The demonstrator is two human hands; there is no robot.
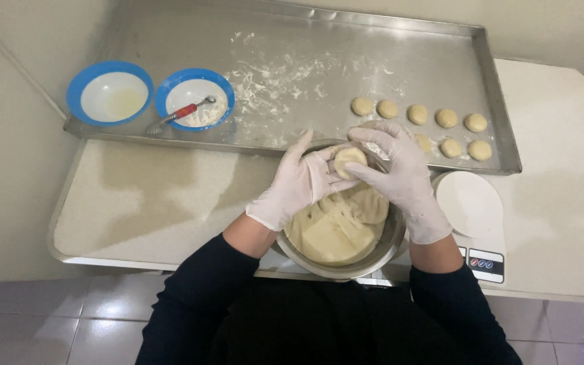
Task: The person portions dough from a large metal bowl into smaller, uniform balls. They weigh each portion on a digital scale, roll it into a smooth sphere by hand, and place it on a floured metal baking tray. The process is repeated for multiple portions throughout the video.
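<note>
As both gloved hands' fingers grip 1 dough disc (349,159) over 1 bowl (386,251), 8 discs on tray (170,40), 2 blue bowls.

Both hands are gloved in thin white gloves and brought together at the centre of the view. The left hand (299,182) is held palm-up and cupped, fingers pointing up and to the right. The right hand (400,172) is arched over from the right, its fingers curled inward and its fingertips met with the left palm. Both forearms are bare below the glove cuffs; the upper arms are covered by dark sleeves, elbows spread outward.
</note>
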